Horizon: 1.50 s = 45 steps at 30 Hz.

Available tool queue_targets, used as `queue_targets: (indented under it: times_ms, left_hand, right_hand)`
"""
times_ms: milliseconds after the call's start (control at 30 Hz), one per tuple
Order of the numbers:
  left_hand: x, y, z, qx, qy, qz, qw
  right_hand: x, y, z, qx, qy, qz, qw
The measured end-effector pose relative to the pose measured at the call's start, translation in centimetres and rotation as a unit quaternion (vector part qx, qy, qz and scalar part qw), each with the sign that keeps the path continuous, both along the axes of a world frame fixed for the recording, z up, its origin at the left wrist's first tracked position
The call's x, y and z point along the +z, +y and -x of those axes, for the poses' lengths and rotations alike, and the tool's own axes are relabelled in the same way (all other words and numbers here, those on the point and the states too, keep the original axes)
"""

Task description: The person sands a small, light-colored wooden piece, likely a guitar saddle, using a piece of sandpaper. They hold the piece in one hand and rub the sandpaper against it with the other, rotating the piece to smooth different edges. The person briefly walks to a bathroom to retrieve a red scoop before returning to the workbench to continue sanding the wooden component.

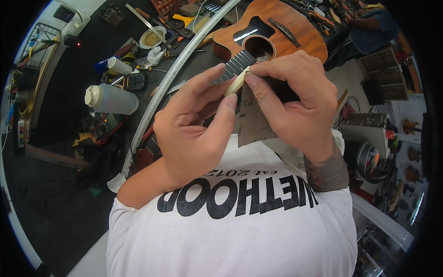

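Observation:
Between my two hands is a small cream-coloured bar (237, 83), slim and smooth, like a guitar nut or saddle blank. My left hand (196, 117) pinches its near end between thumb and fingers. The thumb and forefinger of my right hand (295, 94) grip its far end. The bar is held tilted, raised in front of my chest. Behind it lies a brown acoustic guitar (300, 25), whose fretboard (241, 62) is partly covered by my fingers. Below my hands shows a sheet of sandpaper (256, 122), partly hidden by my wrists and shirt.
Along the left, a dark bench carries a squeeze bottle (115, 99), a small white bottle (119, 66), a multimeter (110, 123) and a dish (152, 38). A long white bench edge (184, 54) curves past my left arm. Another person (374, 27) is at the far right.

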<state>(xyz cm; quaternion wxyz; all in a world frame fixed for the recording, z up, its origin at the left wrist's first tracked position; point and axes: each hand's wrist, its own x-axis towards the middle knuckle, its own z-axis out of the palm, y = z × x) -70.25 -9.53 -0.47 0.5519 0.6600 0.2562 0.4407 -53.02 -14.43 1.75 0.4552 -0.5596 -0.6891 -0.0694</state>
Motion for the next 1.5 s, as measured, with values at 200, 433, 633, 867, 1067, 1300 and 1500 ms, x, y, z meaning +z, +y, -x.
queue_targets:
  times_ms: [200, 433, 633, 867, 1067, 1300, 1500]
  left_hand:
    - [0.1, -0.3, -0.4, 0.0, -0.032, 0.045, 0.998]
    - [0.4, -0.6, -0.3, -0.03, -0.023, 0.055, 0.998]
    - [0.6, -0.4, 0.1, -0.053, -0.015, 0.04, 0.998]
    - [0.6, -0.5, 0.1, -0.069, -0.012, 0.053, 0.996]
    - [0.9, -0.5, -0.1, -0.075, -0.017, 0.07, 0.995]
    - [1.0, -0.5, -0.1, -0.07, -0.005, 0.081, 0.994]
    - [1.0, -0.3, -0.1, -0.075, -0.003, 0.078, 0.994]
  right_hand:
    - [1.1, -0.3, -1.4, 0.021, 0.0, 0.043, 0.999]
    - [2.1, -0.5, -1.7, 0.067, 0.051, 0.163, 0.983]
    - [2.5, -0.5, -1.6, 0.083, 0.041, 0.184, 0.979]
    - [3.0, -0.5, -2.0, 0.106, 0.022, 0.191, 0.976]
    - [3.2, -0.5, -2.1, 0.111, 0.05, 0.217, 0.969]
    - [3.1, -0.4, -2.1, 0.134, 0.036, 0.211, 0.968]
    - [3.3, 0.0, -2.3, 0.139, 0.034, 0.245, 0.959]
